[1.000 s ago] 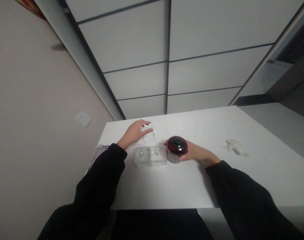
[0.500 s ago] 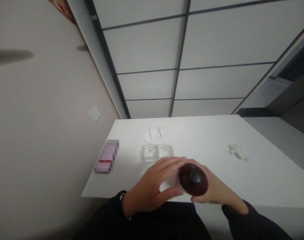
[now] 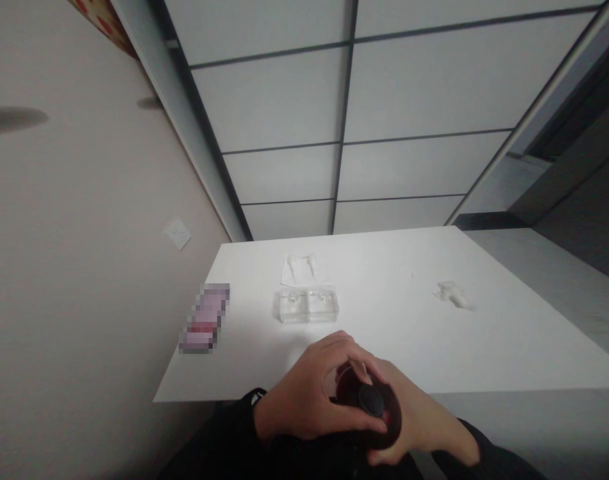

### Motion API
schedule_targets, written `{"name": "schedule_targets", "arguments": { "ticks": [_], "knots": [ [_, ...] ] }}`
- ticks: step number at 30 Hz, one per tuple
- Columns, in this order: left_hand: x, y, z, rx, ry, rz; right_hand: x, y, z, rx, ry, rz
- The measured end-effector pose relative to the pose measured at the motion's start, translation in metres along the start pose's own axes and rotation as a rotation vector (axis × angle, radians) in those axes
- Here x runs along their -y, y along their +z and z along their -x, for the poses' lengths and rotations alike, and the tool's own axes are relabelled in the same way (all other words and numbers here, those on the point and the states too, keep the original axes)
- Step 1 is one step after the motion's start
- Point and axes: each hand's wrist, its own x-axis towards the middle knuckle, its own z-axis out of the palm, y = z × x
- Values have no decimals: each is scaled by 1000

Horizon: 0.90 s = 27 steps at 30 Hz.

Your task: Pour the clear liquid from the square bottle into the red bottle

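Near the table's front edge, a round container with a dark red top (image 3: 391,430) and a black knob (image 3: 371,400) is held between my two hands. My right hand (image 3: 409,407) wraps round its side from the right, with most of its fingers hidden behind it. From the left, my left hand (image 3: 314,393) curls over the top. Its thumb and fingers close in on either side of the black knob. The container's lower body is hidden from me. Just beyond my left hand stands a clear two-part box (image 3: 308,307).
Behind the clear box, two small white pieces lie on a white sheet (image 3: 300,270). A crumpled tissue (image 3: 454,295) rests on the right of the white table (image 3: 374,267). A blurred pink item (image 3: 207,320) lies at the left edge, by the wall (image 3: 84,267).
My left hand has moved from the container's side onto its top and closed around the knob. The container and both hands are lower in view, and the camera view has shifted slightly.
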Motion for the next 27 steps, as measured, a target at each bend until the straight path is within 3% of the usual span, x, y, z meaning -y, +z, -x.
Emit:
{"name": "schedule_targets", "arguments": {
  "ticks": [2, 5, 7, 10, 13, 16, 18, 20, 23, 27],
  "knots": [
    [-7, 8, -1, -34, 23, -107, 6, 2, -3, -57, -28, 86],
    [-14, 14, -3, 44, 162, -122, 10, -1, -5, -35, -99, 171],
    [-17, 10, -3, 133, 234, -74, 9, -7, -3, -28, -109, 150],
    [-16, -1, -2, 164, 223, -102, 4, -15, 2, -75, -93, 127],
    [-14, -7, 0, 90, 245, -270, -1, -18, 6, -118, -88, 154],
    [-19, -11, -6, -67, 264, -434, -6, -21, 7, -210, -86, 214],
    [-24, -19, -19, -165, 240, -489, -14, -25, 10, -337, -70, 245],
    [-25, -32, -42, -180, 200, -522, -27, -29, 13, -497, -46, 245],
    [-6, -53, -93, 1, 63, -549, -49, -32, 18, -679, -26, 211],
    [46, -67, -162, 374, -208, -656, -71, -29, 23, -773, -57, 177]
  ]
}}
